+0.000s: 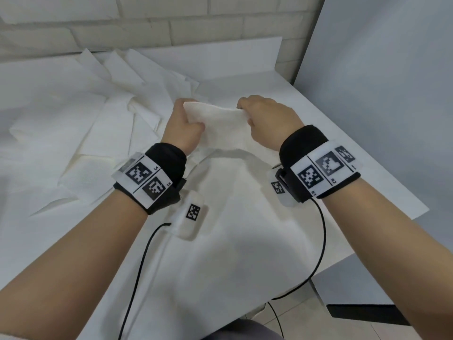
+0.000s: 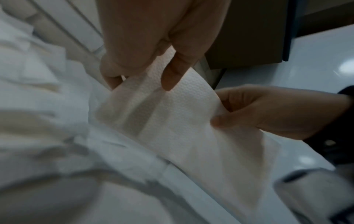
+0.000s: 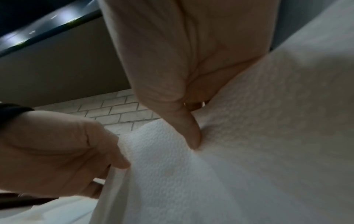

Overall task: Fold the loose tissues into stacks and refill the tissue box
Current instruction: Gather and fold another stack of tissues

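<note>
A white embossed tissue is lifted above the table, stretched between both hands. My left hand pinches its left top corner, fingers curled round the edge. My right hand grips the right top corner. In the left wrist view the tissue hangs from my left fingers, with the right hand pinching its far edge. The right wrist view shows my thumb pressed into the tissue and the left hand holding the other side. No tissue box is in view.
Several loose white tissues lie spread and crumpled over the left and middle of the white table. A larger sheet lies under my wrists. A white brick wall stands behind; the table edge runs at right. Black cables hang from both wristbands.
</note>
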The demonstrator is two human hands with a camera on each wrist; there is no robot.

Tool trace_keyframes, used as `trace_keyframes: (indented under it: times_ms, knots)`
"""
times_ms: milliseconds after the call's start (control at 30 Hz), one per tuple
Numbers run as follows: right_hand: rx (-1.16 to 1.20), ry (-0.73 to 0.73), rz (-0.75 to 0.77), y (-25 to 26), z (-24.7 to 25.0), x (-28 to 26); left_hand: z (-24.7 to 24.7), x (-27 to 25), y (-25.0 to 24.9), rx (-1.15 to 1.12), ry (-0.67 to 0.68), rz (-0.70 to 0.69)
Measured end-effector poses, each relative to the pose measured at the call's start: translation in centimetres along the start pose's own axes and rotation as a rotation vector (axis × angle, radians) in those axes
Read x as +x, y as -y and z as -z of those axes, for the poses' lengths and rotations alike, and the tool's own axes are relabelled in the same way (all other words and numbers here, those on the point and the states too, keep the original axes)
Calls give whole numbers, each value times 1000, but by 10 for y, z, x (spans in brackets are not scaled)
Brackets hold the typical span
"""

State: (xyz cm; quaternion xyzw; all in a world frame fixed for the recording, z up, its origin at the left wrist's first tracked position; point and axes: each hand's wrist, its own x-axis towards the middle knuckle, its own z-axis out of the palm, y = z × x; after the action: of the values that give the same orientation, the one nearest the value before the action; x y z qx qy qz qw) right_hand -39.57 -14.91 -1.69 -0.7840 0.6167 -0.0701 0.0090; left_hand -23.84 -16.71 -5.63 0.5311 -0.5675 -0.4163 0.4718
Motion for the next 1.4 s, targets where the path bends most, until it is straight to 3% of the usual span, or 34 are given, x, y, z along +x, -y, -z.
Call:
trace_keyframes:
  times_ms: [100,167,233,300,400,467,633,733,833,933,1033,1300,1400]
  knots:
    - [-147,11,56,3,-5,-2,-8,-6,18,-57,51,172]
    - [-168,106,49,5,-18,-4,-14,-5,40,23,122,290]
    - [-168,180,34,5,-29,-6,-19,10,82,80,157,326]
    - [-163,164,32,4,-33,-5,-22,21,105,100,120,324]
    - [-137,64,36,2,-28,-4,-19,-5,45,38,50,324]
    - [-128,35,34,0,-26,-5,-19,-11,35,30,-2,323]
    - [-117,154,6,-1,-33,-8,-14,-12,39,78,23,406]
    - [96,111,-74,0,-22,-7,-4,-11,31,-85,-8,401]
    - [582,78,-159,3,-12,-1,15,-10,20,-220,-112,352]
    - [876,111,-153,21,-11,6,34,-18,6,-274,-49,346]
    - [969,177,-147,45,-16,14,53,-30,-4,-218,23,328]
    - [951,430,37,120,-27,27,120,-64,9,78,-103,368]
    - [1058,389,54,145,-18,37,149,-81,11,83,-143,355]
